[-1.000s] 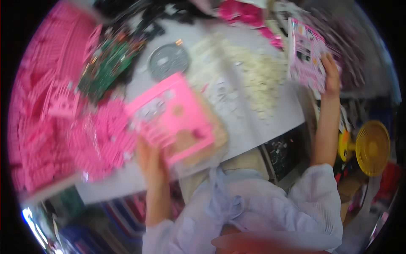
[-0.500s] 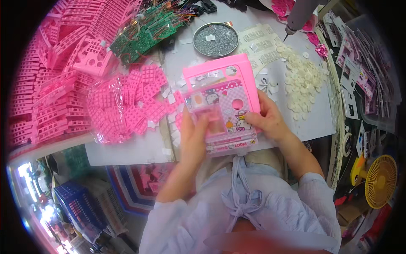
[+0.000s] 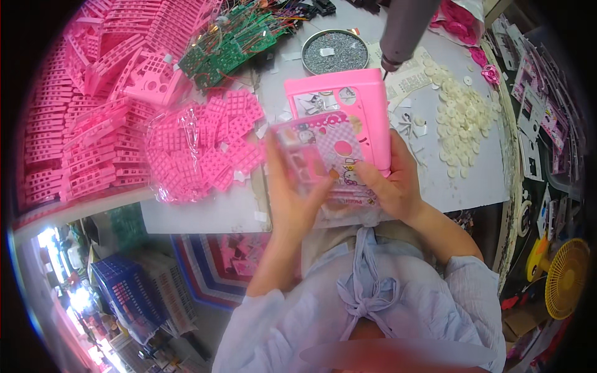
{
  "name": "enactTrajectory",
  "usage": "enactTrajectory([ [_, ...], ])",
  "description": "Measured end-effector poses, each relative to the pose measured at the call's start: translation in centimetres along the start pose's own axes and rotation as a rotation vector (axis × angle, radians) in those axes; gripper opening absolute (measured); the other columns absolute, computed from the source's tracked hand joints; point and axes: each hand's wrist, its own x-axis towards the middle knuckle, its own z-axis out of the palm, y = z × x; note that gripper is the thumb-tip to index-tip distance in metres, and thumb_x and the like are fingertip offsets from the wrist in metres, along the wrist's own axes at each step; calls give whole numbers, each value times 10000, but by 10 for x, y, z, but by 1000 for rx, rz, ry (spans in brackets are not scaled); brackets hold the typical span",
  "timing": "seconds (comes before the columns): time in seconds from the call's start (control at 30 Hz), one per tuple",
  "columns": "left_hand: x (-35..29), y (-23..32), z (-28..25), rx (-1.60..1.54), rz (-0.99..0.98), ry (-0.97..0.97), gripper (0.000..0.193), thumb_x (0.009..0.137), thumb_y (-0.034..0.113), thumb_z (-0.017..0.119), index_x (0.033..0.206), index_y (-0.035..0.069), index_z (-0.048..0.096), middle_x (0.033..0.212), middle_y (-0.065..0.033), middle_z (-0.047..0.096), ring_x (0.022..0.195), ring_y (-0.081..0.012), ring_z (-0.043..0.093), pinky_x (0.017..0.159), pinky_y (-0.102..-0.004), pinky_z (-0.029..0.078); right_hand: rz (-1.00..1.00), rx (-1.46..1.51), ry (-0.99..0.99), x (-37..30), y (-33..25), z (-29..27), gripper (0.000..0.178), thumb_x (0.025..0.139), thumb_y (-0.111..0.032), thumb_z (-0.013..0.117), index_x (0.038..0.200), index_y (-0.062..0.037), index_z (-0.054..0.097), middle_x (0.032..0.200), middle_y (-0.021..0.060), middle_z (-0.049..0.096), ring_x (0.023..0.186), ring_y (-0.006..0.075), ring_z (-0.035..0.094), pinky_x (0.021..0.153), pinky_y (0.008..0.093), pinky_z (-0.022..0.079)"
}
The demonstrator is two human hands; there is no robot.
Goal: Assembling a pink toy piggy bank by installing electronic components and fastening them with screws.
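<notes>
Both my hands are in front of my waist at the table's near edge. My right hand grips the right side of a bright pink plastic housing with cut-out openings, its thumb on a printed faceplate lying over it. This faceplate is thin, partly see-through, with pink and lilac cartoon patterns and a round hole. My left hand holds the faceplate's left side, its fingers along the edge and its thumb across the lower part. The faceplate sits askew, lower and further left than the housing.
Pink keypad pieces and stacked pink housings fill the left. Green circuit boards and a round tin of screws lie behind. An electric screwdriver hangs above the housing. White discs are heaped right; a yellow fan stands lower right.
The faceplate has shifted down and left against the housing, uncovering more of the housing. My left thumb has moved to the faceplate's lower part. The whole view has shifted slightly.
</notes>
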Motion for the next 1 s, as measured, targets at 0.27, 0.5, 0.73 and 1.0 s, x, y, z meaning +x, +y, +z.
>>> enactTrajectory([
  [0.27,9,15,-3,143,153,99,1226,602,54,824,1625,85,149,1031,5,396,799,-103,383,745,-222,385,-30,-101,-87,4,-8,-6,522,934,-252,716,1332,13,507,1112,88,659,972,152,634,833,314,517],
  [0.5,11,-1,2,142,-33,-82,1257,619,187,913,1604,28,148,1301,-187,414,1190,-323,464,1037,-445,398,-80,-28,-121,2,-2,-6,626,910,-332,756,1352,30,499,1096,93,651,954,158,628,824,308,514],
  [0.73,6,-7,-3,162,-13,-95,1245,635,179,904,1602,16,136,1290,-186,416,1179,-312,462,1022,-424,405,-163,-190,-208,4,-3,-7,688,868,-317,796,1377,26,485,1156,109,620,1084,185,593,929,321,482],
  [1.0,5,17,13,-43,-142,-110,1186,656,159,893,1574,-8,162,1406,-238,394,1313,-336,436,1109,-460,358,147,190,-393,3,-14,-19,822,861,-108,750,1529,-31,277,1273,103,581,1182,197,564,995,363,487],
])
